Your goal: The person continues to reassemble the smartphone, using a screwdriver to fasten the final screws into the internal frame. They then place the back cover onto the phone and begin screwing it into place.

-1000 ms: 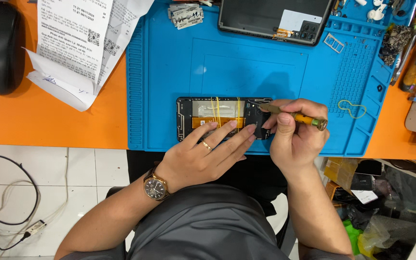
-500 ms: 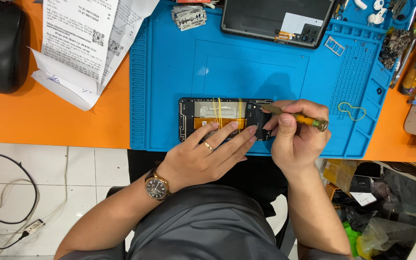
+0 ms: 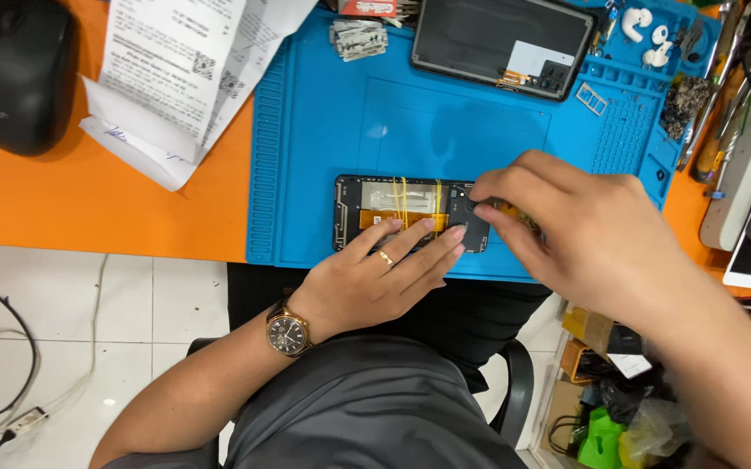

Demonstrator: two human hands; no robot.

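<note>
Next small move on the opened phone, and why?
Probably turn the screwdriver in place. Its tip sits at the opened phone's right end, pinched by the right hand, while the left hand's fingertips press the phone's near edge onto the blue mat.

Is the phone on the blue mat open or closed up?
Open. The phone lies with its back cover off, showing orange ribbon cables and inner parts.

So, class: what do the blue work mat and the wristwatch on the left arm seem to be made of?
Blue work mat: probably silicone or soft rubber, matte, judging by its moulded ridges and small compartments. Wristwatch: the case looks like polished gold-toned metal, since it glints; dark dial. Its strap is too hidden to judge.
</note>
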